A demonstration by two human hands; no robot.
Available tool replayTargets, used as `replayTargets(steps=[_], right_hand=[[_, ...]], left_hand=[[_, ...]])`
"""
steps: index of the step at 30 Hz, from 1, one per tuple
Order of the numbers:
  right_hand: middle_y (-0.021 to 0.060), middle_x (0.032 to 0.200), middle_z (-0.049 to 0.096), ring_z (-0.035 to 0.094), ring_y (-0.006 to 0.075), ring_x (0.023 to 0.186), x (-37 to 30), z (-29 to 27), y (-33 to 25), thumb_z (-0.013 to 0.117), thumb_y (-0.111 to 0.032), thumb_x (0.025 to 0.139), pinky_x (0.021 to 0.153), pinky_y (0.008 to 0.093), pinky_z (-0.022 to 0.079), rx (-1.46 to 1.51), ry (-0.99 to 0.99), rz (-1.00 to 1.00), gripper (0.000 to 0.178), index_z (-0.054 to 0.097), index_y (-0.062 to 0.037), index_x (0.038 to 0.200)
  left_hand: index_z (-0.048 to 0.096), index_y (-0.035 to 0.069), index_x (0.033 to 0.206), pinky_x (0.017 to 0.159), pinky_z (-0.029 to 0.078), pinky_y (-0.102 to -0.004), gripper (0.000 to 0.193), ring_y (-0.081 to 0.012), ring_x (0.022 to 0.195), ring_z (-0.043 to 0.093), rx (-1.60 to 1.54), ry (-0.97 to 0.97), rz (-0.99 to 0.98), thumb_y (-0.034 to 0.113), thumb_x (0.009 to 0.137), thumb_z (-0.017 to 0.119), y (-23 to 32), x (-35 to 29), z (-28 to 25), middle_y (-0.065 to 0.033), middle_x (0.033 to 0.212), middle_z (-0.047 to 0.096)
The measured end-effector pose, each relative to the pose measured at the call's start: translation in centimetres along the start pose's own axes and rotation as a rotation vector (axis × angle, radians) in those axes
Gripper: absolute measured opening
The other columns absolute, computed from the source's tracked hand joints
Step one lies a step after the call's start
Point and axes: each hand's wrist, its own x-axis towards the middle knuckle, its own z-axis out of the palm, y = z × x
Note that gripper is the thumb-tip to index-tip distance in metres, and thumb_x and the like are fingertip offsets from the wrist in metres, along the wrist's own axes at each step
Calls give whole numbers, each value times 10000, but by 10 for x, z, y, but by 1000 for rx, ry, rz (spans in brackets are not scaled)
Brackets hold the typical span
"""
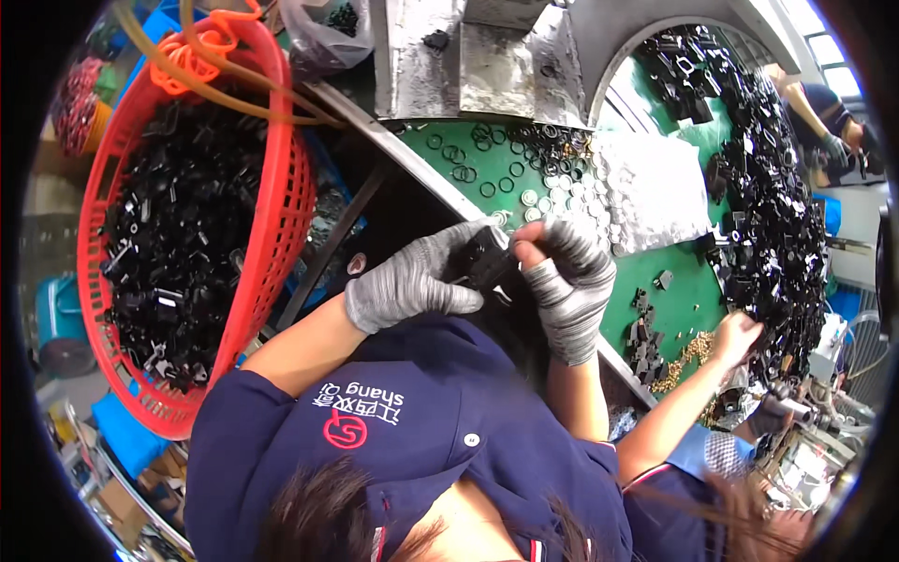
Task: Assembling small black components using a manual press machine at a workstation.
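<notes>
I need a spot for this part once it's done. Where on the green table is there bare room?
Bare green table lies between the white pile and the black parts heap. Near the right hand and left hand, rings crowd the surface.

Left glove (412, 281): grey knit with fine darker streaks. Right glove (571, 286): same grey, darker banding across fingers and cuff. Part (482, 255) held between both gloves: black. Basket (272, 234): red mesh; contents black. Tubing (201, 80) over basket rim: amber, beside an orange coil (192, 56). Table (688, 290): green surface. Rings (482, 173) on table: black. Discs (571, 192): white. Pile (768, 187) at right: black. Small pieces (688, 354) near the co-worker's bare hand (735, 335): brass-yellow. Shirt (449, 431): navy, with white lettering and a red circular emblem. Machine housing (487, 56): dull grey metal.
</notes>
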Motion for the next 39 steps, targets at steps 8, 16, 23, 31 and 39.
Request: replayTargets(steps=[8, 16, 23, 31, 39], right_hand=[[102, 842, 648, 636, 219, 709, 11, 3, -4, 765, -14, 719, 640, 280, 495, -715, -2, -650, 186, 711, -67, 889], [100, 865, 632, 642, 242, 745, 21, 9, 6, 788, -30, 704, 652, 303, 503, -714, -156, -529, 189, 712, -66, 874], [90, 876, 624, 631, 210, 755, 20, 4, 12, 782, -78, 737, 642, 322, 499, -494, -82, -392, 315, 663, -40, 1026], [63, 988, 648, 618, 134, 870, 25, -12, 12, 763, -130, 784, 716, 266, 520, 139, -331, 236, 437, 609, -13, 1176], [54, 1012, 649, 618, 108, 832, 13, -4, 25, 739, -191, 831, 664, 227, 517, 331, -328, 363, 466, 592, -22, 1240]], left_hand=[[345, 31, 1461, 919, 476, -330, 895, -237, 1006, 616, 886, 226, 136, 121, 672, 759, 59, 1, 7, -132, 1109, 620], [366, 61, 1459, 897, 493, -348, 864, -277, 974, 638, 1041, 286, 264, 115, 680, 734, 51, 5, 6, -159, 1075, 631], [389, 56, 1434, 897, 502, -406, 825, -355, 1040, 612, 1200, 314, 435, 138, 685, 724, 53, 5, 14, -201, 1167, 595], [401, 39, 1414, 927, 492, -426, 797, -365, 1128, 565, 1182, 213, 378, 197, 708, 737, 65, -2, 27, -198, 1264, 557], [464, 39, 1349, 915, 499, -396, 764, -342, 1027, 621, 1179, 81, 479, 244, 692, 796, 45, -12, 2, -166, 1195, 605]])
